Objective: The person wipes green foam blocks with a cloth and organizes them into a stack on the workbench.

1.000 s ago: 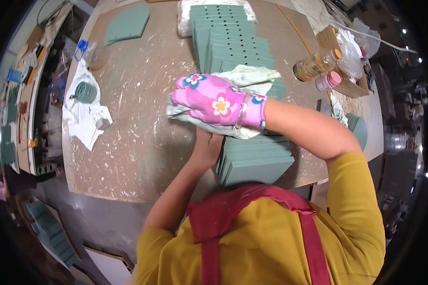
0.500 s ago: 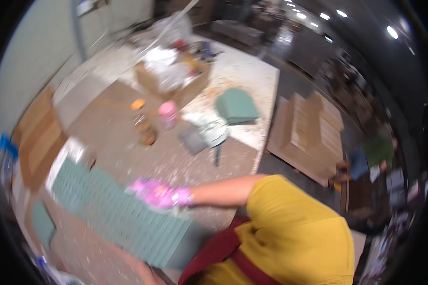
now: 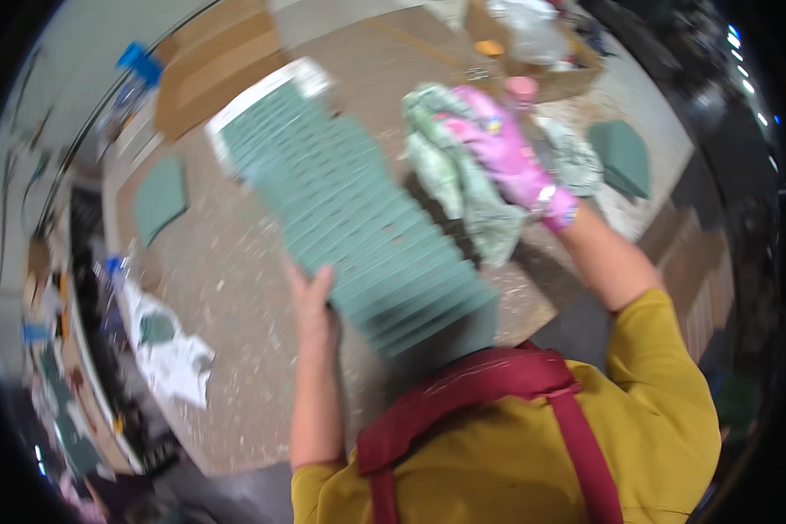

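Across the middle of a brown, paint-flecked surface (image 3: 236, 262), a long row of overlapping green panels (image 3: 367, 218) slants from upper left down to the person's chest. Dark holes mark the panels in lines, clearest toward the far end, which lies on a white sheet (image 3: 313, 77). At the row's left edge is the bare left hand (image 3: 310, 293), its grip open, thumb and finger spread; blur hides whether it touches the panels. To the right of the row, the right hand (image 3: 502, 153), in a pink flowered glove, has its grip closed on a crumpled pale green cloth (image 3: 437, 157) that hangs in folds. Just beyond that hand are a pink-capped jar (image 3: 521, 90) and an orange-capped bottle (image 3: 489, 49), near a cardboard box (image 3: 582, 80) holding clear plastic. Farther right sits a stack of rounded green panels (image 3: 620, 157). Left of the row lie a single green panel (image 3: 162, 198) and, nearer the person, a white cloth (image 3: 183, 362). The person wears a mustard-yellow shirt (image 3: 498, 445) with a dark red apron (image 3: 472, 389).
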`<act>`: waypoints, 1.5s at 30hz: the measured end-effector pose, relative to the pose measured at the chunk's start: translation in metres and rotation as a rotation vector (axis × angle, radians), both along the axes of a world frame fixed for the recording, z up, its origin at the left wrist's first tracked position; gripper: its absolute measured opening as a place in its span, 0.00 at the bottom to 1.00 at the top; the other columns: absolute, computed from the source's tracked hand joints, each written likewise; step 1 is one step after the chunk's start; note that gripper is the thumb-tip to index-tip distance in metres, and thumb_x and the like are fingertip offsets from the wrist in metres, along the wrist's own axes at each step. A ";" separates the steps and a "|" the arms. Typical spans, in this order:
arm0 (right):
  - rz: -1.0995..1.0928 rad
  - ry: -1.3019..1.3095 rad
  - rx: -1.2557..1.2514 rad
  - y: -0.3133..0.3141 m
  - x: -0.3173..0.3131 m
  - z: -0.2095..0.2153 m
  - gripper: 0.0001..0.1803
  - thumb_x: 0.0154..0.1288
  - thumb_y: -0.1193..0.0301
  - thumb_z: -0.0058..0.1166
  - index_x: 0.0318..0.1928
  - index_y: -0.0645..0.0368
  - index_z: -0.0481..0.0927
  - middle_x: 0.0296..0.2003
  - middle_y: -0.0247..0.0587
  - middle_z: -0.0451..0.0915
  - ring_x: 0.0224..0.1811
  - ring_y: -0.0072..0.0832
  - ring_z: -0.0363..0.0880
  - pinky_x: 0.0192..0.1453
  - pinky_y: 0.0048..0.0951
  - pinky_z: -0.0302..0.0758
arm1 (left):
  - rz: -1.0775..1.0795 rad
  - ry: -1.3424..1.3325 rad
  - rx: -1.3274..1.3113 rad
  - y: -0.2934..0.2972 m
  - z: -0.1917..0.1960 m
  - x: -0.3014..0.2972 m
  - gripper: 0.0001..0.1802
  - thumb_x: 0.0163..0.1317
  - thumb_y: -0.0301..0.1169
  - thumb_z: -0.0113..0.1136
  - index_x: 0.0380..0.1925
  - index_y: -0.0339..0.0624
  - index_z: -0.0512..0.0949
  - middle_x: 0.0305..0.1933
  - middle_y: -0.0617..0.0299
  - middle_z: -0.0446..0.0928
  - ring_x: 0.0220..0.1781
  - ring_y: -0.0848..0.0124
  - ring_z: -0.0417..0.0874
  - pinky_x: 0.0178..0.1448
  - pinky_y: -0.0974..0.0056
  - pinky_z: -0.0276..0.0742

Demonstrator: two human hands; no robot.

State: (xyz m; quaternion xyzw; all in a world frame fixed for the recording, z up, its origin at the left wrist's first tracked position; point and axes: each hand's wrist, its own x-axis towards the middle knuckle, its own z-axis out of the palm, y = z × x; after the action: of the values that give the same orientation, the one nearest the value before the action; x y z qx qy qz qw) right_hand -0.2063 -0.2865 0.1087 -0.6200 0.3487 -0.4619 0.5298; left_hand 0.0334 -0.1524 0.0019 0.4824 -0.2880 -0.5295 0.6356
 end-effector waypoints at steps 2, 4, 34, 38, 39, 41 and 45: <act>0.194 0.177 -0.270 -0.009 0.014 -0.011 0.19 0.68 0.70 0.51 0.58 0.62 0.71 0.53 0.45 0.76 0.55 0.33 0.76 0.60 0.31 0.71 | -0.006 -0.062 -0.102 0.007 0.005 -0.003 0.49 0.55 0.32 0.61 0.73 0.36 0.45 0.73 0.47 0.54 0.73 0.57 0.56 0.76 0.56 0.48; 0.333 0.758 -0.657 0.003 0.031 -0.024 0.21 0.67 0.68 0.52 0.59 0.59 0.70 0.52 0.49 0.74 0.52 0.43 0.76 0.59 0.37 0.72 | 0.017 -0.064 -0.052 0.017 0.011 -0.012 0.49 0.55 0.32 0.60 0.73 0.35 0.43 0.73 0.46 0.54 0.73 0.57 0.56 0.76 0.57 0.47; 0.616 0.985 -0.660 -0.017 0.101 -0.004 0.19 0.58 0.71 0.57 0.52 0.54 0.78 0.50 0.48 0.76 0.52 0.45 0.78 0.54 0.39 0.76 | 0.006 -0.136 -0.005 0.017 0.011 -0.015 0.42 0.66 0.29 0.48 0.74 0.38 0.37 0.73 0.50 0.53 0.72 0.59 0.57 0.74 0.59 0.51; 0.784 0.768 -0.574 0.028 0.171 -0.021 0.19 0.61 0.67 0.56 0.52 0.55 0.76 0.49 0.49 0.78 0.50 0.47 0.79 0.54 0.44 0.75 | 0.023 -0.297 -0.147 0.014 -0.027 -0.009 0.33 0.66 0.23 0.49 0.70 0.32 0.51 0.68 0.51 0.61 0.68 0.63 0.64 0.71 0.60 0.57; 0.739 0.903 -0.778 0.028 0.185 -0.021 0.17 0.60 0.66 0.57 0.49 0.58 0.77 0.43 0.48 0.79 0.44 0.46 0.81 0.48 0.46 0.77 | -0.032 -0.257 0.103 0.018 0.006 -0.014 0.28 0.67 0.24 0.49 0.66 0.32 0.59 0.67 0.53 0.64 0.68 0.64 0.64 0.71 0.59 0.57; 0.804 0.730 -0.648 0.029 0.203 -0.019 0.16 0.62 0.65 0.54 0.48 0.58 0.77 0.45 0.49 0.79 0.48 0.45 0.80 0.50 0.44 0.76 | -0.083 -0.215 0.077 0.025 -0.001 -0.005 0.26 0.69 0.27 0.48 0.66 0.32 0.61 0.68 0.54 0.63 0.68 0.65 0.63 0.72 0.60 0.56; 0.668 0.353 -0.637 -0.028 0.131 -0.013 0.16 0.67 0.70 0.49 0.54 0.56 0.77 0.50 0.41 0.79 0.52 0.33 0.79 0.58 0.30 0.77 | -0.044 -0.192 -0.046 0.027 -0.001 0.005 0.35 0.72 0.36 0.46 0.73 0.38 0.47 0.76 0.55 0.51 0.76 0.66 0.51 0.76 0.61 0.46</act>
State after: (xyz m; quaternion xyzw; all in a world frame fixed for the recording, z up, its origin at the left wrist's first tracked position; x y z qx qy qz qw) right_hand -0.0748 -0.3148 0.0955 -0.8978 0.0564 -0.2385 0.3659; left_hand 0.0386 -0.1257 0.0012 0.5099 -0.3700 -0.4879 0.6042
